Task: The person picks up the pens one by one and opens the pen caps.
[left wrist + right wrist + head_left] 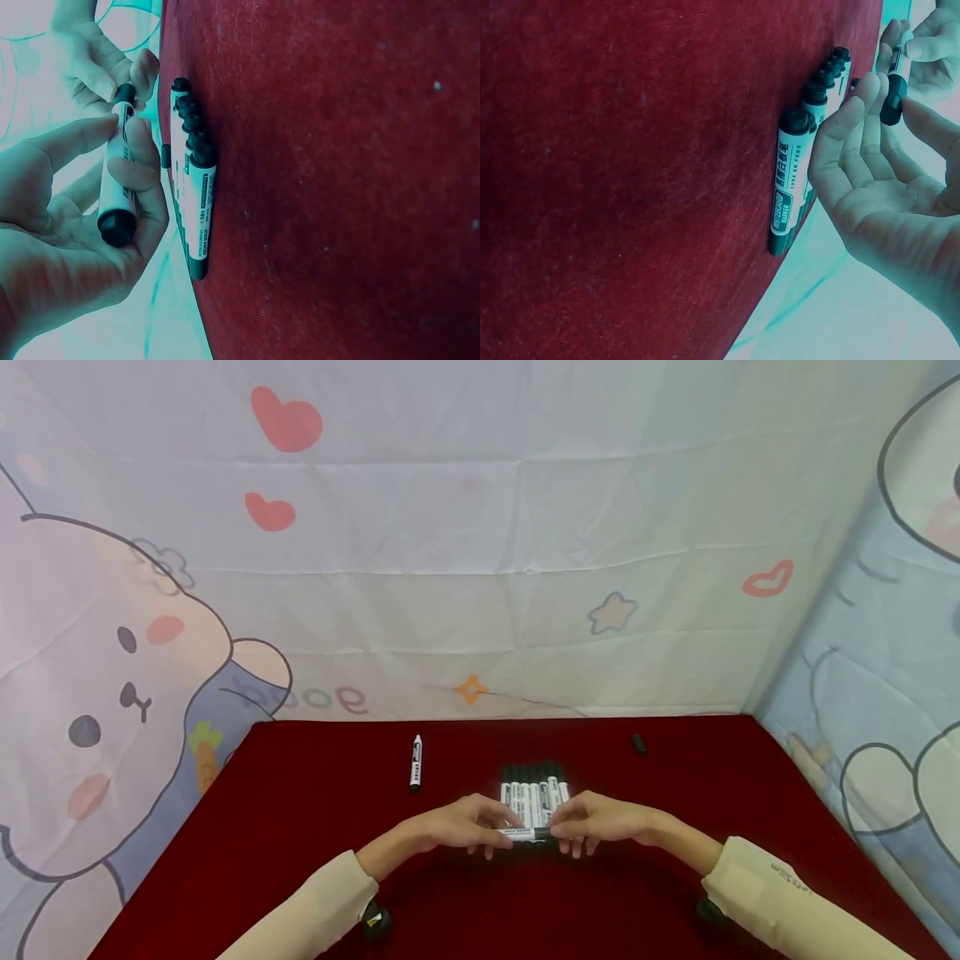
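A white marker (517, 834) with a dark cap lies sideways between both hands, above the near end of a row of markers (534, 803). My left hand (468, 823) grips its white barrel; in the left wrist view the thumb and fingers wrap the barrel (116, 184). My right hand (600, 818) pinches the dark cap (892, 105) between thumb and fingertips, with the other fingers loosely bent. Several white markers with dark caps lie side by side in the row, pointing away from me, their near ends partly hidden by the held marker.
A single white marker (416, 764) lies apart at the back left, its pale tip pointing away. A loose black cap (638, 744) rests at the back right. Dark red cloth (300, 827) covers the table; a printed curtain (450, 527) hangs behind it.
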### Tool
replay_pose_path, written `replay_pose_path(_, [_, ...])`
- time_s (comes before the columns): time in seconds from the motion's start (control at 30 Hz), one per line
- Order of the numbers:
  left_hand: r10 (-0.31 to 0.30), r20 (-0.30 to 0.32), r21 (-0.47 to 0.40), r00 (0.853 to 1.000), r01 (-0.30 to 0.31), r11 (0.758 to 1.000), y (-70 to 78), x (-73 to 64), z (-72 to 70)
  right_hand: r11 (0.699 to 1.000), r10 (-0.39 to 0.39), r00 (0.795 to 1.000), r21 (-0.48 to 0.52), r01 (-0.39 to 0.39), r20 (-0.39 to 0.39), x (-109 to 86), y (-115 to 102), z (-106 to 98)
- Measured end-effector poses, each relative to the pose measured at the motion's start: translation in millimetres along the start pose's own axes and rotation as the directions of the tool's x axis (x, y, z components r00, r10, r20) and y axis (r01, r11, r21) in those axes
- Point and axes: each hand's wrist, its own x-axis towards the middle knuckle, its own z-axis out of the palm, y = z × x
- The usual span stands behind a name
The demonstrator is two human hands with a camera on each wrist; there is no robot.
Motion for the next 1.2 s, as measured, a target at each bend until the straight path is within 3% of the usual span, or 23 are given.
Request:
replay_pose_path(0.37, [0.044, -0.044, 0.043, 0.998, -0.042, 0.998, 1.1, 1.6, 5.9, 0.998, 0.02, 0.99, 0.063, -0.029, 0.137, 7.4, -2.4, 10.6])
replay_pose_path(0.63, [0.084, -0.062, 0.075, 0.995, -0.079, 0.994, -2.3, 3.3, 12.0, 0.999, 0.033, 0.99, 0.015, -0.035, 0.135, 6.8, -1.3, 18.3])
replay_pose_path(0.73, [0.121, -0.072, 0.107, 0.99, -0.113, 0.988, -2.9, 3.9, 12.1, 1.0, -0.017, 0.989, -0.006, 0.018, 0.148, 7.8, 0.5, 19.2])
replay_pose_path(0.83, [0.165, -0.088, 0.146, 0.982, -0.151, 0.978, -3.8, 2.9, 11.2, 0.992, -0.111, 0.984, -0.051, 0.119, 0.139, 9.5, 3.3, 19.2])
replay_pose_path(0.97, [0.197, -0.098, 0.153, 0.976, -0.181, 0.972, -6.1, -0.1, 10.4, 0.952, -0.241, 0.967, -0.175, 0.252, 0.086, 11.8, 8.4, 21.1])
replay_pose_path(1.07, [0.203, -0.091, 0.139, 0.975, -0.189, 0.972, -7.0, -2.0, 11.0, 0.925, -0.295, 0.954, -0.234, 0.3, 0.057, 11.8, 11.4, 23.3])
replay_pose_path(1.2, [0.204, -0.089, 0.119, 0.975, -0.193, 0.974, -6.3, -3.0, 11.8, 0.911, -0.327, 0.944, -0.252, 0.326, 0.042, 9.6, 12.0, 23.4])
